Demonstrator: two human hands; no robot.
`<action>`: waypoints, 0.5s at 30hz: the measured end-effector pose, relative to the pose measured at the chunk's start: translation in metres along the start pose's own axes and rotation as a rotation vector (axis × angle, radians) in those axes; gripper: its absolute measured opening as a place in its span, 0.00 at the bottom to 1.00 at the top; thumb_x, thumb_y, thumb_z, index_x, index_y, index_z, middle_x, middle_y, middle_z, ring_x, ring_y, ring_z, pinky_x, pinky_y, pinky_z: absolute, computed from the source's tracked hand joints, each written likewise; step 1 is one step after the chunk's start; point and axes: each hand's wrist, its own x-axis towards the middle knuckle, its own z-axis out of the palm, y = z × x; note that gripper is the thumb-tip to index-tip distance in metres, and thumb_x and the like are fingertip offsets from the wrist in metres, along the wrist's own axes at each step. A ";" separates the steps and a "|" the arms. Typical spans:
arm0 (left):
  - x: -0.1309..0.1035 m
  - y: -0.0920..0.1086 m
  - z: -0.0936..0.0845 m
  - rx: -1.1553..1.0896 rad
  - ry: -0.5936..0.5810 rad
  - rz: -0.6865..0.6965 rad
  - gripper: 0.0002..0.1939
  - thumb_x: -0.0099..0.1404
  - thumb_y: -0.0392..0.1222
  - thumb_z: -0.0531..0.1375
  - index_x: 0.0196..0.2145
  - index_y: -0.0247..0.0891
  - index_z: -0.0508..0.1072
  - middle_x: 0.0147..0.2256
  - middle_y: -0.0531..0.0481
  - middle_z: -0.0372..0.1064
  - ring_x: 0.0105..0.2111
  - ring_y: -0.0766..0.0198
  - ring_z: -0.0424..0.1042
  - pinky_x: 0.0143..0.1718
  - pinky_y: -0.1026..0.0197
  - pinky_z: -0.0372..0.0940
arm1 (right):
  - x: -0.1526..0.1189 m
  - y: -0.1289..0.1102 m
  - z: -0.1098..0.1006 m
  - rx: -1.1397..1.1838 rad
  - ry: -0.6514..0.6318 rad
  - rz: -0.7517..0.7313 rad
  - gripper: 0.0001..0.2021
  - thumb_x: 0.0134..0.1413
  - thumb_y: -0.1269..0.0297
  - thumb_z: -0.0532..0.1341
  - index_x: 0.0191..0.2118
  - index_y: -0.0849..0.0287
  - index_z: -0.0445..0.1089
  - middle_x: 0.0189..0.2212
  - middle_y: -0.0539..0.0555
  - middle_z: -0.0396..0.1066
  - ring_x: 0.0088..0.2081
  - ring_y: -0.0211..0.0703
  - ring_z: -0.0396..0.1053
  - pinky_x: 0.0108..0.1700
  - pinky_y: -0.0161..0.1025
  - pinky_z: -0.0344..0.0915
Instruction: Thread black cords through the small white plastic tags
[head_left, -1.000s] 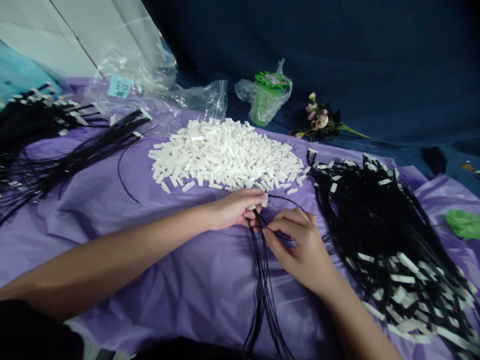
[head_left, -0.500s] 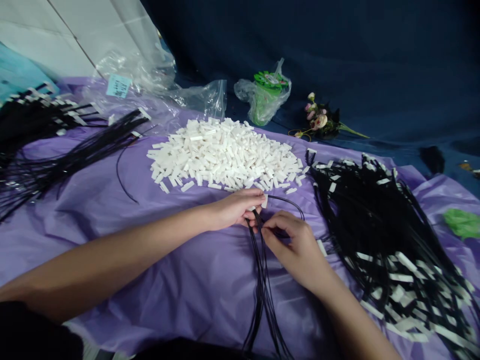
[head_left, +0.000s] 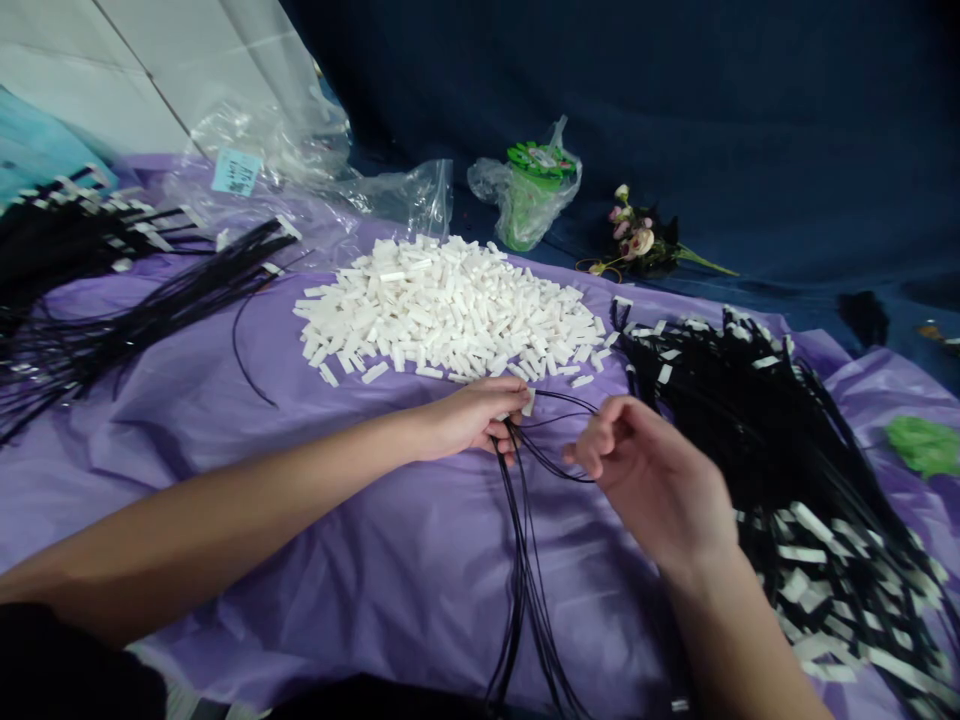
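Observation:
My left hand is closed around white connector housings with black wires attached; one white end sticks out beside the fingertips. Several wires hang down from this hand toward the table's front edge. Others loop to the right and pass behind my right hand. That hand is raised, its palm partly showing and its fingers loosely bent and apart. I see nothing held in it. Just beyond my left hand lies a heap of small white plastic connector housings.
A pile of black wires with white ends covers the right side of the purple cloth. More wire bundles lie at left. Behind are clear plastic bags, a bagged green cup and artificial flowers.
My right hand has moved right and turned, away from the wires close to my left hand. A thin wire and the looped wires now show between the hands. My left hand stays put.

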 end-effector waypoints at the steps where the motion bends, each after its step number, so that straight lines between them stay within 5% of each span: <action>1: 0.000 0.000 0.000 0.000 0.000 0.001 0.09 0.62 0.45 0.56 0.30 0.39 0.60 0.27 0.57 0.57 0.21 0.71 0.62 0.27 0.59 0.66 | 0.000 -0.004 -0.002 0.042 0.042 -0.053 0.10 0.57 0.57 0.53 0.31 0.56 0.66 0.23 0.49 0.61 0.24 0.39 0.62 0.36 0.44 0.67; 6: -0.001 0.002 0.001 0.012 -0.005 -0.007 0.07 0.62 0.42 0.55 0.30 0.39 0.60 0.28 0.57 0.56 0.21 0.72 0.62 0.27 0.60 0.67 | -0.001 -0.014 -0.017 0.024 0.244 -0.334 0.15 0.63 0.55 0.46 0.38 0.46 0.69 0.28 0.49 0.62 0.29 0.41 0.62 0.37 0.44 0.66; 11: -0.001 0.002 0.001 0.023 -0.025 -0.008 0.09 0.62 0.45 0.55 0.29 0.38 0.59 0.28 0.57 0.55 0.21 0.73 0.60 0.28 0.59 0.67 | -0.002 -0.020 -0.025 0.186 0.441 -0.435 0.09 0.61 0.52 0.56 0.35 0.46 0.71 0.22 0.46 0.55 0.21 0.37 0.53 0.26 0.35 0.59; 15: -0.001 0.002 0.000 0.044 -0.018 -0.010 0.09 0.63 0.45 0.55 0.29 0.38 0.61 0.27 0.57 0.56 0.21 0.72 0.62 0.28 0.60 0.67 | -0.003 -0.028 -0.023 0.270 0.469 -0.497 0.05 0.55 0.53 0.63 0.33 0.46 0.72 0.26 0.46 0.59 0.26 0.36 0.60 0.27 0.34 0.63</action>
